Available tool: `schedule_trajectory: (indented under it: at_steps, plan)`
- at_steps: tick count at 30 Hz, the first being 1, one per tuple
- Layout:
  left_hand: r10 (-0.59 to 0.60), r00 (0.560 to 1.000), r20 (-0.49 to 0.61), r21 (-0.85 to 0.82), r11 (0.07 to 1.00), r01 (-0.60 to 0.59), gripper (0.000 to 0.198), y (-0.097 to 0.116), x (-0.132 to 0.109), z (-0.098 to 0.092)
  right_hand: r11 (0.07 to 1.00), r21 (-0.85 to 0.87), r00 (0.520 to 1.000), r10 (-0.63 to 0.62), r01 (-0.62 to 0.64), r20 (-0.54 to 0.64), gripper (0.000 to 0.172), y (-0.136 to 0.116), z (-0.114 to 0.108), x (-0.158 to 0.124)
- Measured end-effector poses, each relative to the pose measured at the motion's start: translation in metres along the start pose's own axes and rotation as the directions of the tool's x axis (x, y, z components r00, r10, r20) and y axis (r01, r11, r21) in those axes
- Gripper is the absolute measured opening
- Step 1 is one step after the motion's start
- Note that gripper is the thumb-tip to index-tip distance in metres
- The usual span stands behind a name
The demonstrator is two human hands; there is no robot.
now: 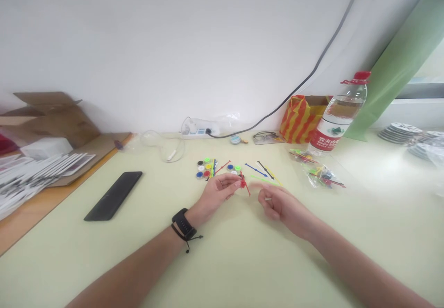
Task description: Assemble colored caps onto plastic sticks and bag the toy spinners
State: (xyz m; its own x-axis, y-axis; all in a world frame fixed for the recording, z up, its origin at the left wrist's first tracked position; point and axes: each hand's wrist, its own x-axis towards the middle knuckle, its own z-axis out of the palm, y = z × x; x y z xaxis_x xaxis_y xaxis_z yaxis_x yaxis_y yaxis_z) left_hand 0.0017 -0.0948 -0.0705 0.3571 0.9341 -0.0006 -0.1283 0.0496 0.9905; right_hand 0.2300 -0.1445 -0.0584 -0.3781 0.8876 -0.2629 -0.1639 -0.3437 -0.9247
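My left hand (222, 190), wearing a black wristwatch, pinches a small red plastic spinner (243, 184) between thumb and fingertips. Its thin red arrow points down and to the right. My right hand (282, 204) holds nothing; the index finger stretches toward the arrow and is blurred, while the other fingers curl in. Whether that fingertip touches the arrow I cannot tell. Behind my hands lie several round coloured spinner bases (207, 167), and a second group of bases (234, 167) is partly hidden by my left hand. Loose plastic arrows (265, 170) in blue, black, yellow and green lie behind my right hand.
Clear bags of coloured parts (324, 175) lie right, before a large water bottle (338, 113) and a striped bag (294, 118). A black case (114, 196) lies left, near stacked cards (45, 174) and cardboard (65, 118). A power strip (199, 129) sits by the wall.
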Motion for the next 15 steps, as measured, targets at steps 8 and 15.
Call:
schedule_trajectory:
  at_steps: [8, 15]
  plan:
    - [0.019, 0.998, 0.057, 0.063, 0.998, -0.023, 0.031, 0.0042, -0.0020, 0.0020, 0.993, -0.040, 0.992, -0.104, 0.107, 0.069, 0.042, -0.0012, -0.0017, 0.0011]
    - [0.016, 0.993, 0.118, 0.126, 0.991, -0.031, 0.033, 0.0009, -0.0026, -0.0006, 0.972, -0.174, 0.982, -0.173, 0.159, -0.071, 0.035, -0.0026, -0.0035, 0.0042]
